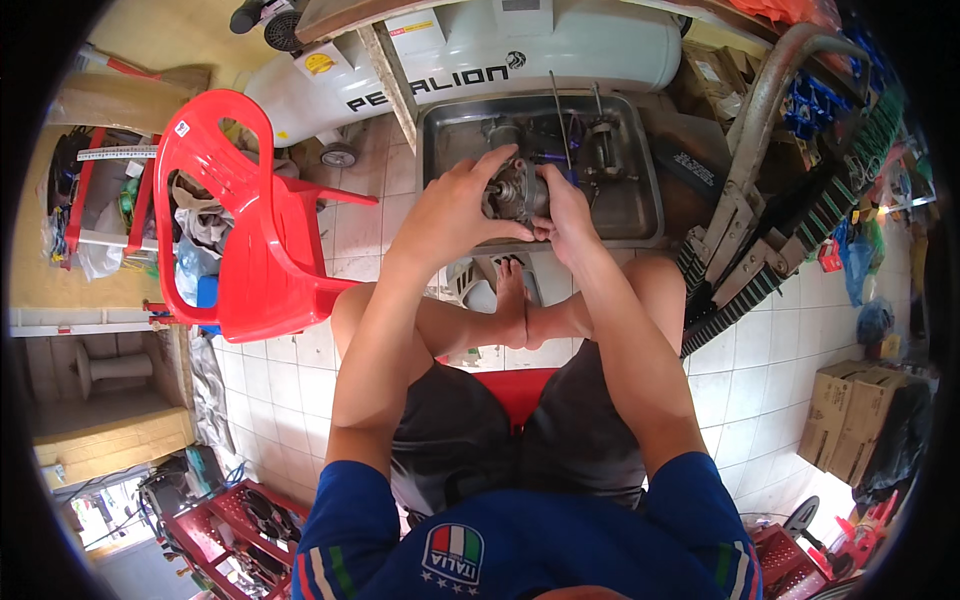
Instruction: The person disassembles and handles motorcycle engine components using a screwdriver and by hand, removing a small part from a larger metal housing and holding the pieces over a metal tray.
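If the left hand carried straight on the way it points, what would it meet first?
The left hand would most likely meet the grey metal part directly ahead of its palm; depth is hard to judge here, and the two may already be touching.

Blue shirt (560, 535), striped sleeves (345, 520), dark shorts (450, 430)

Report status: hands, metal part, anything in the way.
Left hand, right hand: both around grey metal part. Part over tray. Thin rod close by right hand, possible snag.

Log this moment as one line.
left hand: around metal part | right hand: gripping it | place: at tray | left side: red chair
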`<state>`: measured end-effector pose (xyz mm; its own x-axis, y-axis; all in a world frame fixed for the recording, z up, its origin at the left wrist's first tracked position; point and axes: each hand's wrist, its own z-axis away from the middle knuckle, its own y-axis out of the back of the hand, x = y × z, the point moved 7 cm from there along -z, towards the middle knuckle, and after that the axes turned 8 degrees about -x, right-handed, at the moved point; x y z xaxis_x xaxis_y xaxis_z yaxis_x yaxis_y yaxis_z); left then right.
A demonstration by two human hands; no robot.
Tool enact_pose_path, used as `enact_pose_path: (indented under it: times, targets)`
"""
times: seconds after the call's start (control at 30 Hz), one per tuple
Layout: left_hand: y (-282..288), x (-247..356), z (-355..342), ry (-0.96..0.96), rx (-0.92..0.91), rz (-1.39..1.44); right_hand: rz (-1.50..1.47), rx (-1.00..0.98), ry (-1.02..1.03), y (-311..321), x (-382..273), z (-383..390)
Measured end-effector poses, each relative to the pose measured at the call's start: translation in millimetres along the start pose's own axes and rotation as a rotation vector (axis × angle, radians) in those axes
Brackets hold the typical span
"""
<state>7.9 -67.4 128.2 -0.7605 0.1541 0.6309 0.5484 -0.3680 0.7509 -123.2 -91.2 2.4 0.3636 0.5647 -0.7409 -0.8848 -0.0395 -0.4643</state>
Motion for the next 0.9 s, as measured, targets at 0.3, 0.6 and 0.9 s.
enact_pose_path:
  times: [0.3, 0.6, 0.9]
  targets:
    - [4.0, 11.3, 8.1, -0.342, 0.083, -0.069, 0.025, -0.017, -0.015, -3.2, 4.7, 5.0]
    - [2.3, 25.0, 10.5, -0.415, 0.094, -0.037, -0.031, -0.083, -0.012, -1.7, 3.9, 7.9]
    - [10.7, 19.5, 1.4, -0.259, 0.112, 0.005, 0.017, -0.088, -0.023, -6.0, 3.3, 4.8]
